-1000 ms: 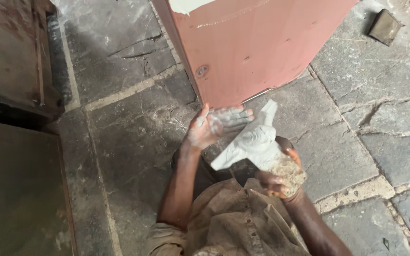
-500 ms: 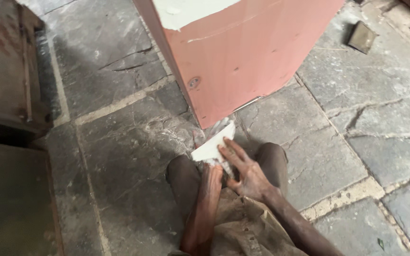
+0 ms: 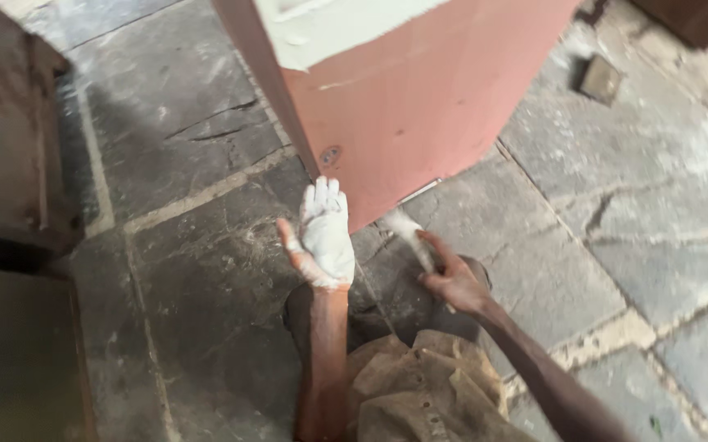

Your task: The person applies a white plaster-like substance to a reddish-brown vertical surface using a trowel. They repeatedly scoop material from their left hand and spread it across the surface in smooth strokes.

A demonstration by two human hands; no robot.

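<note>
Cracked stone floor [image 3: 206, 270], small dark block [image 3: 599, 79].

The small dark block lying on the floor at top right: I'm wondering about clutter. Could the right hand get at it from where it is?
Probably not without shifting. The block lies far up the stone floor, well beyond the right hand, which grips something pale and blurred. Nothing blocks the way.
</note>
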